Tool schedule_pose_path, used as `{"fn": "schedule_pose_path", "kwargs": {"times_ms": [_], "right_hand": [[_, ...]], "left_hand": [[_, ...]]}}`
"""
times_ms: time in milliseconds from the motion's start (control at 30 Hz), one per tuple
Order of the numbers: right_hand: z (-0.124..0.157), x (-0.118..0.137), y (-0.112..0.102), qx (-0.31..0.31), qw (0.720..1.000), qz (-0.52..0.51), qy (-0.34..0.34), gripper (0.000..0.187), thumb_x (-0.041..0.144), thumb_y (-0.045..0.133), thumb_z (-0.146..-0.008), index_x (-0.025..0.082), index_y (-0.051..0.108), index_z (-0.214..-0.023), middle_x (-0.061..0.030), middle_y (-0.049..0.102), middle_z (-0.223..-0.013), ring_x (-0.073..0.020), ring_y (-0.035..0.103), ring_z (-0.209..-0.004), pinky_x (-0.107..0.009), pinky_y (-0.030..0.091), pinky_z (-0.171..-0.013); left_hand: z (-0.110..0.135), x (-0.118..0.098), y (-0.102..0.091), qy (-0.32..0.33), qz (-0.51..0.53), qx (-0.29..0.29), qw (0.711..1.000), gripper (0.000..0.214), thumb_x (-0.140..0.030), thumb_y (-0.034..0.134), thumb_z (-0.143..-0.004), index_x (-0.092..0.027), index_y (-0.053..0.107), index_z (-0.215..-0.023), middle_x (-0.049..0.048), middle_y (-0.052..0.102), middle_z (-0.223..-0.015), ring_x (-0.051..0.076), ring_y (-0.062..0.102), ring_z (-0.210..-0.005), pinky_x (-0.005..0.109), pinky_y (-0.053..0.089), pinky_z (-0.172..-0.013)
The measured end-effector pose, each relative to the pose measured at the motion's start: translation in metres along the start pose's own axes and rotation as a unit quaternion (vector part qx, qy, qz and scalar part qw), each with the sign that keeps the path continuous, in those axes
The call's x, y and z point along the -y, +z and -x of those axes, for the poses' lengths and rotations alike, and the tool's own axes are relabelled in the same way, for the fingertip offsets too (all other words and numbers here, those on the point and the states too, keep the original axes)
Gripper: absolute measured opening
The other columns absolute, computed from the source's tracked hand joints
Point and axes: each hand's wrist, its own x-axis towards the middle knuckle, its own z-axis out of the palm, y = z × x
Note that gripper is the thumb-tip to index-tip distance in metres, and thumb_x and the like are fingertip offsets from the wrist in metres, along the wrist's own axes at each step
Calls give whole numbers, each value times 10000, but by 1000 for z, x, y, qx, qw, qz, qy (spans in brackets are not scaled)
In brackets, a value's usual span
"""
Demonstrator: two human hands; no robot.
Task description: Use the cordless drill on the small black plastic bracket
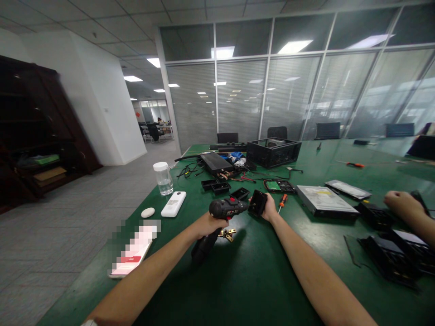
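My left hand [211,222] is wrapped round the grip of a black cordless drill [226,208], whose chuck points to the right. In my right hand [269,208] is a small black box-shaped part [257,203], tilted up just beyond the drill's front end. Whether the drill bit touches that part I cannot tell. Several brass-coloured metal pieces [229,234] lie on the green table beneath the drill. Behind it rest more black open box-like parts [220,187]. An orange-handled screwdriver [282,201] lies close to the right of my right hand.
At left stand a clear jar [163,180], a white device [174,204] and a phone [136,251]. Farther back are a black metal case [273,151] and cables. To the right lie an optical drive [324,201], black parts [390,260] and another person's hand [404,206].
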Motion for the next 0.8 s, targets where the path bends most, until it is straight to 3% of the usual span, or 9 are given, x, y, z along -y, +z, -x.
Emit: {"fn": "schedule_pose_path", "kwargs": {"times_ms": [467, 800], "right_hand": [[0, 0, -2, 16, 1000, 7, -4, 342, 359, 289, -702, 253, 614, -723, -141, 650, -736, -244, 612, -678, -412, 443, -593], [-1, -5, 3, -28, 998, 43, -33, 396, 402, 320, -704, 129, 598, -774, -120, 644, -691, -226, 593, -622, -346, 459, -542]], "left_hand": [[-2, 4, -2, 12, -3, 12, 1000, 146, -215, 514, -617, -121, 562, -717, -1, 534, -583, 107, 464, -528, 229, 343, -496], [-2, 4, -2, 21, -8, 9, 1000, 155, -230, 519, -618, -116, 560, -715, 4, 536, -601, 108, 466, -543, 231, 347, -510]]}}
